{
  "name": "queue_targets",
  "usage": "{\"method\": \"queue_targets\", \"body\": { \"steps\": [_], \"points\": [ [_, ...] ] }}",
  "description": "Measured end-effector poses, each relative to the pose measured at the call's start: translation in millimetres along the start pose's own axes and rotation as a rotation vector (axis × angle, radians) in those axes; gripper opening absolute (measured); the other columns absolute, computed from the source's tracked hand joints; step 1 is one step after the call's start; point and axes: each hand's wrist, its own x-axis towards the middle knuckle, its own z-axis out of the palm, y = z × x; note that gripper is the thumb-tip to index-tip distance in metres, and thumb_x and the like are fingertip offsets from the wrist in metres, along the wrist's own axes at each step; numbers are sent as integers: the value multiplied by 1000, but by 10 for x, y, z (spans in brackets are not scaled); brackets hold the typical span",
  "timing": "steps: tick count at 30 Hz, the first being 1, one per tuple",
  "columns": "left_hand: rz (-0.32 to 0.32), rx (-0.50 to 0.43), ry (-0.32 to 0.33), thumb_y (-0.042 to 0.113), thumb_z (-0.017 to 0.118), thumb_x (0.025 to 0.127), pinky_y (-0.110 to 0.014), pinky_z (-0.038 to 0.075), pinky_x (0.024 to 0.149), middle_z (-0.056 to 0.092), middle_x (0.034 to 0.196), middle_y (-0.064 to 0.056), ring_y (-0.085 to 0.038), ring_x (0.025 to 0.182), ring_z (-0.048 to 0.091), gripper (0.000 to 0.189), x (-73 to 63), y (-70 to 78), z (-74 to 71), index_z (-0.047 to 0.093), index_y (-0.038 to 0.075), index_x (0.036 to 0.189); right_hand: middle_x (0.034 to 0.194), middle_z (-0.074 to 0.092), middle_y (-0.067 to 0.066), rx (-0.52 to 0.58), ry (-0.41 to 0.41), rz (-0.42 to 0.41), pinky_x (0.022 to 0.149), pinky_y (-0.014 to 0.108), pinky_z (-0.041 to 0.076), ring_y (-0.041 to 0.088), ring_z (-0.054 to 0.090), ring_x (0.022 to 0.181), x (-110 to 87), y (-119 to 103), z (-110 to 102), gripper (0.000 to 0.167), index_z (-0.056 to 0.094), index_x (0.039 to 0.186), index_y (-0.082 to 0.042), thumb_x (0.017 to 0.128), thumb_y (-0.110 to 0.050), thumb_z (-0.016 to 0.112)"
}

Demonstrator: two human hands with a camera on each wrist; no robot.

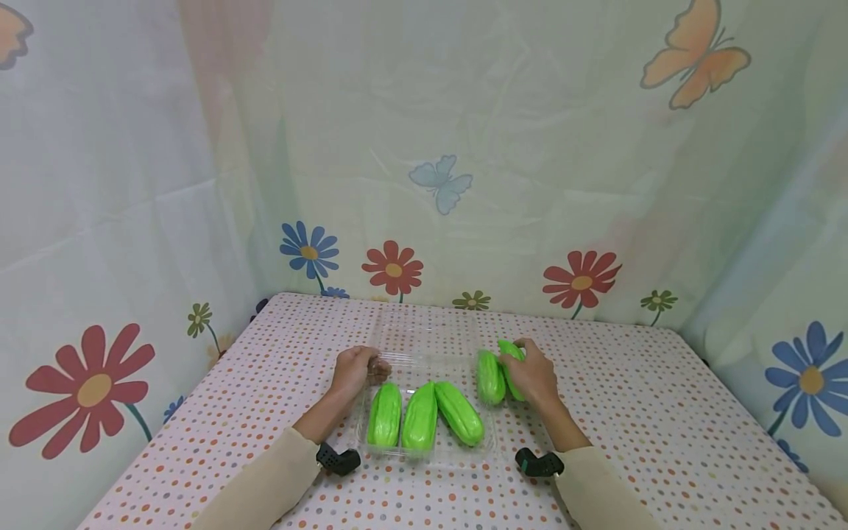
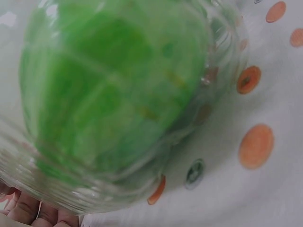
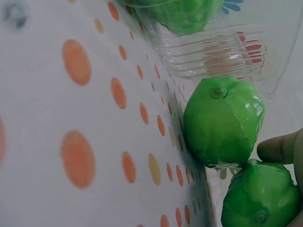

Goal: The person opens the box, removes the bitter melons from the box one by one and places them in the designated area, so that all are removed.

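Note:
A clear plastic clamshell box (image 1: 490,445) lies with its lid raised at the back. Three bright green, ridged vegetables that look like cucumbers are in its base, among them the left one (image 1: 385,416), the middle one (image 1: 420,418) and a slanted one (image 1: 460,414). My left hand (image 1: 352,372) grips the box's left edge near the hinge; fingers (image 2: 26,208) show under the clear wall in the left wrist view. Right of the box, my right hand (image 1: 532,372) holds another green cucumber (image 3: 259,196), tilted beside a film-wrapped one (image 3: 222,124).
A table with a dotted cloth (image 1: 623,397) lies under everything. Behind it hangs a curtain (image 1: 503,221) printed with flowers and butterflies, which also closes in both sides. Black wrist cameras (image 1: 339,459) sit by both cuffs.

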Motion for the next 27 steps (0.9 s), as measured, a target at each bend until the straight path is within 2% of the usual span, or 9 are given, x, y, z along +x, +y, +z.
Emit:
{"method": "queue_targets", "body": {
  "steps": [6,11,14,20,27],
  "points": [
    [-3,-7,11,9,47,104,-34,58,66,67,76,-10,-18,71,67,23,7,3,5,57,-11,98,133,56,31,-4,14,23,81,50,49,41,59,104,11,4,33,60,45,143,0,96,-36,57],
    [-3,12,14,11,48,104,-35,59,70,69,79,-11,-18,73,69,26,6,6,-1,58,-13,106,134,55,31,-18,8,36,83,52,50,42,60,108,6,27,50,63,43,145,2,98,-37,54],
    [-10,6,6,11,49,104,-37,60,72,71,81,-12,-18,74,70,26,25,-4,-14,59,-13,106,132,55,32,-19,15,32,80,50,50,41,60,104,0,31,51,61,43,145,3,99,-37,51],
    [-23,-7,-21,5,47,103,-45,60,74,70,81,-18,-23,75,70,20,36,-7,-32,59,-9,94,131,55,32,-26,17,33,69,42,47,36,58,92,-9,26,41,58,45,143,3,99,-34,45],
    [-26,-25,-4,9,49,104,-38,59,72,70,79,-11,-18,73,69,23,30,-16,-22,58,-12,106,137,53,33,-54,17,36,82,52,49,44,59,110,-22,11,51,60,46,143,6,99,-34,49]
  ]
}}
